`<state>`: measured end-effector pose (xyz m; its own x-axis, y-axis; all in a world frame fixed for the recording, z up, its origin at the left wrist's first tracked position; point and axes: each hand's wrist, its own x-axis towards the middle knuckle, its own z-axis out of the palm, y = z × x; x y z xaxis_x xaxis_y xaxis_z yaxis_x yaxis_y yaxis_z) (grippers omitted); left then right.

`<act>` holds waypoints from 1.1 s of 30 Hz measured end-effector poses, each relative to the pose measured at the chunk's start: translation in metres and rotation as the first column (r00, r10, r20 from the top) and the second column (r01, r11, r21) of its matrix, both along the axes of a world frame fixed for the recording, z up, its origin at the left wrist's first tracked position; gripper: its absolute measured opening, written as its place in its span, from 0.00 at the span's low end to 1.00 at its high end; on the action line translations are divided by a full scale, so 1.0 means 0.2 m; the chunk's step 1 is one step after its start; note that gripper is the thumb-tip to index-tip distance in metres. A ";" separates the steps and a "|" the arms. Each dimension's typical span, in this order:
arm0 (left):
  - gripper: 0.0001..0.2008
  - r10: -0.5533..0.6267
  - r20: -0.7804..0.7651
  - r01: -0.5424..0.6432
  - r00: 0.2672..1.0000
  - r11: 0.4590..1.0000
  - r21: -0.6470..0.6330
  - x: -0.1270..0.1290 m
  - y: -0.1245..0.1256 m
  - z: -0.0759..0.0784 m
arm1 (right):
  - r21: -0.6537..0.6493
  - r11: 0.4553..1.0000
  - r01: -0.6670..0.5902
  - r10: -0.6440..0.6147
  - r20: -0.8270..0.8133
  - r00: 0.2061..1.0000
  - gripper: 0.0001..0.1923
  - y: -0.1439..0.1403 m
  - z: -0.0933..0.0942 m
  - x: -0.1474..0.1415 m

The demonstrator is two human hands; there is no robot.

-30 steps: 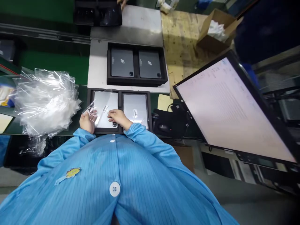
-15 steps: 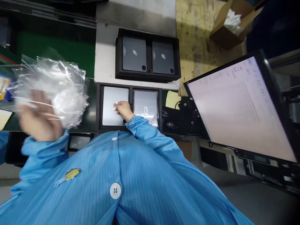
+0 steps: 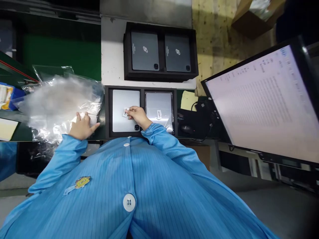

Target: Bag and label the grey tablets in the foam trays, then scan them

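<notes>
A black tray (image 3: 142,96) in front of me holds two silver tablets face down. My right hand (image 3: 137,117) rests on the left tablet (image 3: 123,111) and pinches a small white label (image 3: 126,112) against its back. The right tablet (image 3: 159,108) lies in a clear bag with a label on it. My left hand (image 3: 81,126) lies flat, fingers spread, on the near edge of a pile of clear plastic bags (image 3: 59,101) to the left of the tray.
A second black tray (image 3: 161,74) with two dark grey tablets sits further back on a white board. A tilted monitor (image 3: 264,103) fills the right side, with a mouse (image 3: 187,128) and cables beside the near tray. A cardboard box (image 3: 251,16) stands at the back right.
My left hand let go of the clear film at the left tablet, swung out to the left and came down on the bag pile. My right hand lifted the small label on that tablet.
</notes>
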<state>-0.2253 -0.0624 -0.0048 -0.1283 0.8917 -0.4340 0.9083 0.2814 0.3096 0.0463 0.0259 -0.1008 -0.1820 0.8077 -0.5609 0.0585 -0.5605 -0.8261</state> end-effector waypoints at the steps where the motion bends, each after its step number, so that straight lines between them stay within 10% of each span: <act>1: 0.33 -0.053 -0.031 0.054 0.998 0.998 0.035 0.07 0.01 -0.01 | 0.007 1.000 0.017 -0.017 -0.018 1.000 0.22 -0.01 0.00 0.01; 4: 0.21 -0.302 -0.038 0.304 0.952 0.934 0.188 0.32 0.04 -0.08 | 0.042 0.995 0.091 -0.089 -0.043 0.995 0.22 -0.04 0.02 0.04; 9: 0.16 -0.775 0.071 0.742 0.627 0.623 0.248 0.75 0.18 -0.31 | 0.146 0.953 0.264 -0.262 -0.029 0.965 0.23 -0.07 0.05 0.20; 16: 0.14 -0.903 -0.014 0.805 0.430 0.377 0.458 0.82 0.45 -0.43 | 0.134 0.975 0.176 -0.206 0.259 0.944 0.13 -0.08 0.04 0.50; 21: 0.15 -0.822 0.030 0.597 0.569 0.438 0.672 0.60 0.42 -0.31 | 0.199 0.960 -0.198 0.045 0.586 0.809 0.07 -0.03 0.11 0.36; 25: 0.12 -0.682 0.141 0.309 0.718 0.494 0.812 0.43 0.39 -0.26 | 0.219 0.635 -0.741 0.353 0.771 0.530 0.08 0.06 0.20 0.06; 27: 0.11 -0.666 0.201 0.240 0.719 0.509 0.827 0.39 0.39 -0.25 | 0.183 0.567 -0.803 0.395 0.795 0.460 0.09 0.10 0.23 -0.05; 33: 0.22 -0.629 0.133 0.376 0.766 0.606 0.701 0.52 0.35 -0.29 | 0.231 0.681 -0.695 0.145 0.888 0.437 0.20 0.06 0.30 0.12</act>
